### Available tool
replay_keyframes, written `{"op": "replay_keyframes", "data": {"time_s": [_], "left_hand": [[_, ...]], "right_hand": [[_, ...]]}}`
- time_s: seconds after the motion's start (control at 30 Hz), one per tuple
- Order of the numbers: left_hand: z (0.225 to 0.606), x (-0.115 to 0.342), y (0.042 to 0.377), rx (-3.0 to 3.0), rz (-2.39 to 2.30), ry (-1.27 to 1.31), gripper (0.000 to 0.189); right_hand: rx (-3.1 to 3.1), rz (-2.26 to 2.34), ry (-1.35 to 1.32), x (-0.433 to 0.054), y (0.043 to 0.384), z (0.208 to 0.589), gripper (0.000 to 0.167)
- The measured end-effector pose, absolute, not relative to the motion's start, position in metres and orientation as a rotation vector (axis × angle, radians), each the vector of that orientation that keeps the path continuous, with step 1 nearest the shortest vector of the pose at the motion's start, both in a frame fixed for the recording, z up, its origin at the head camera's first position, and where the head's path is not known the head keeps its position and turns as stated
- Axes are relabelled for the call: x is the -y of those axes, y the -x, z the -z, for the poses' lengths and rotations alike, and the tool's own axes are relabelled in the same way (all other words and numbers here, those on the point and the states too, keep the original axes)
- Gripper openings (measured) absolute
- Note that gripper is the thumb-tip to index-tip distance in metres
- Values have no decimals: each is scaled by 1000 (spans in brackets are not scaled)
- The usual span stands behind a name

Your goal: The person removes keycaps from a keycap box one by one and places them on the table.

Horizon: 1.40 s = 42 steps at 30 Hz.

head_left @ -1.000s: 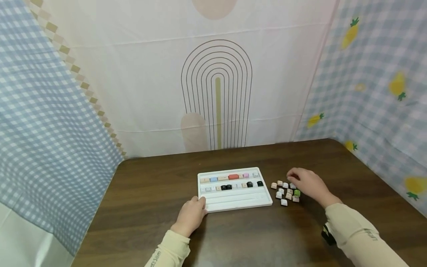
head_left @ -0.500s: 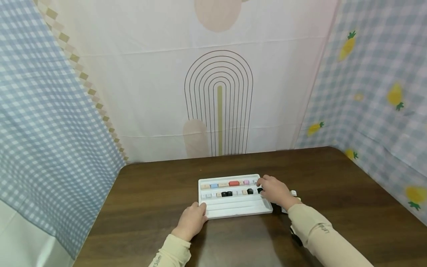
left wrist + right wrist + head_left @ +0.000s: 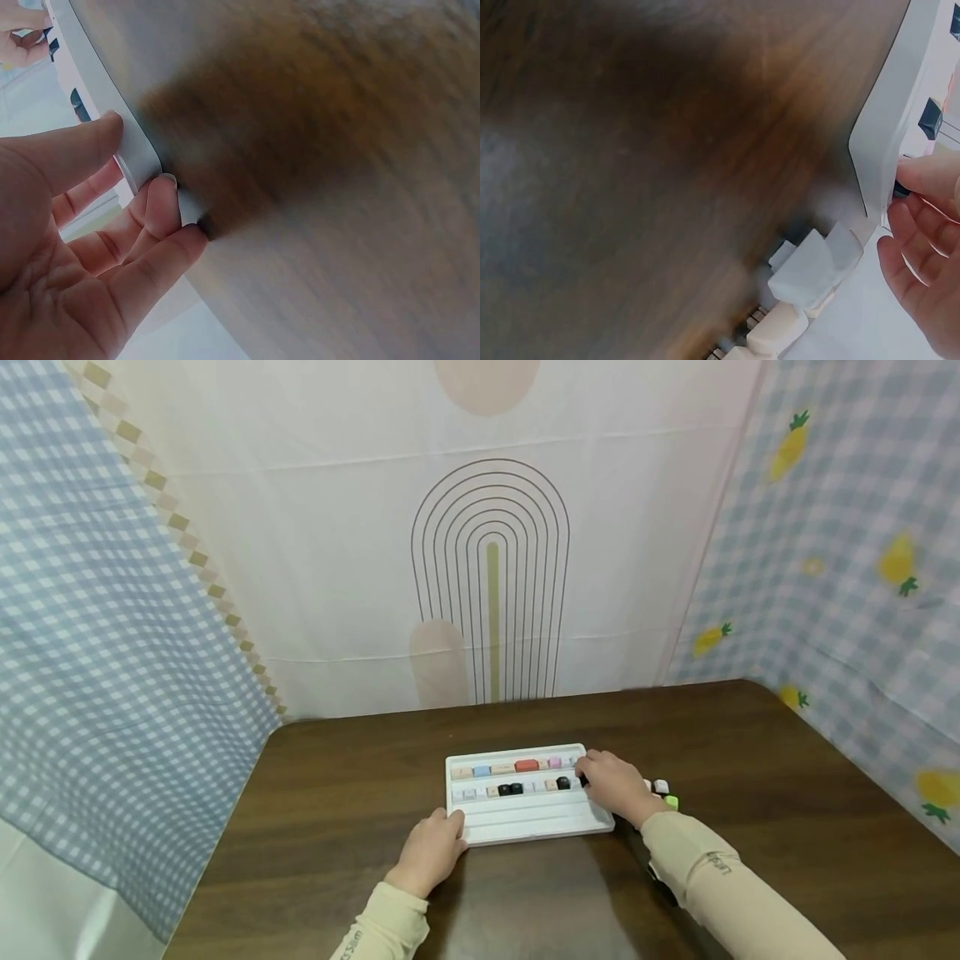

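A white tray [image 3: 525,820] with ridged rows lies on the table. Its two back rows hold several keycaps, among them a red keycap [image 3: 527,766], a blue keycap [image 3: 482,772] and a pink keycap [image 3: 555,763]. My left hand [image 3: 429,853] grips the tray's front left corner, thumb against the rim and fingers curled at the side, as the left wrist view shows. At the right end of the second row my right hand [image 3: 617,783] pinches a black keycap [image 3: 901,190] between thumb and finger. That hand hides the tray's right edge in the head view.
Loose keycaps lie right of the tray, partly behind my right forearm, including a green keycap [image 3: 671,802] and a white keycap [image 3: 804,271]. The brown wooden table [image 3: 360,785] ends at a patterned cloth [image 3: 337,568] behind.
My right hand has moved left from the loose keycaps to the tray's right end and stayed there over the last half second. The left hand keeps its hold on the tray corner.
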<state>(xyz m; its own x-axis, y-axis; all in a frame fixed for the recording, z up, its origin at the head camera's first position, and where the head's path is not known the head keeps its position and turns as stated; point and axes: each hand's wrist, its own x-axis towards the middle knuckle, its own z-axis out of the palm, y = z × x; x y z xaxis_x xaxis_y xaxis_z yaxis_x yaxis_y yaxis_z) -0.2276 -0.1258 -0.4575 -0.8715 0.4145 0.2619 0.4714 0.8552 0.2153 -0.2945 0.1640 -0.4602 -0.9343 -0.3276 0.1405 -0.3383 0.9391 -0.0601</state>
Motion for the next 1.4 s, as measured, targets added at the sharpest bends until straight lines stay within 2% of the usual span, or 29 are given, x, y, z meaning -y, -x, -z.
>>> {"op": "replay_keyframes", "data": {"time_s": [0.3, 0.6, 1.1, 1.4], "left_hand": [[457, 125, 226, 2817, 413, 685, 29], [458, 127, 227, 2796, 417, 674, 29], [461, 126, 225, 2809, 408, 682, 28], [460, 127, 227, 2788, 389, 670, 29]], "right_hand": [[2994, -214, -470, -173, 291, 443, 19], [2993, -332, -360, -215, 292, 425, 21], [3164, -382, -174, -250, 295, 455, 19], [3207, -403, -181, -253, 296, 451, 20]]}}
